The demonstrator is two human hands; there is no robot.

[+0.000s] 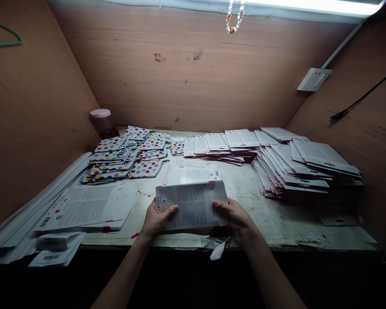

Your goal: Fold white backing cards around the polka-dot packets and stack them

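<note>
Both my hands hold a printed cardboard sleeve (193, 206) upright and slightly tilted, above the front edge of the table. My left hand (156, 219) grips its left side, thumb on the printed face. At the right side, my right hand (236, 214) pinches it with the thumb in front; the fingers behind are hidden. Just beyond the held sleeve lies another printed card (193, 171), partly covered by it. Polka-dot fabric pouches (146, 168) are piled at the back left. A large stack of printed sleeves (296, 171) stands at the right.
Flat printed cards (83, 206) lie at the left, beside a barcode label strip (56, 255) at the table's edge. A pink-lidded jar (101, 113) stands at the back left. Cardboard walls surround the table (238, 189). A power socket (314, 80) and a black cable (357, 101) are at the right.
</note>
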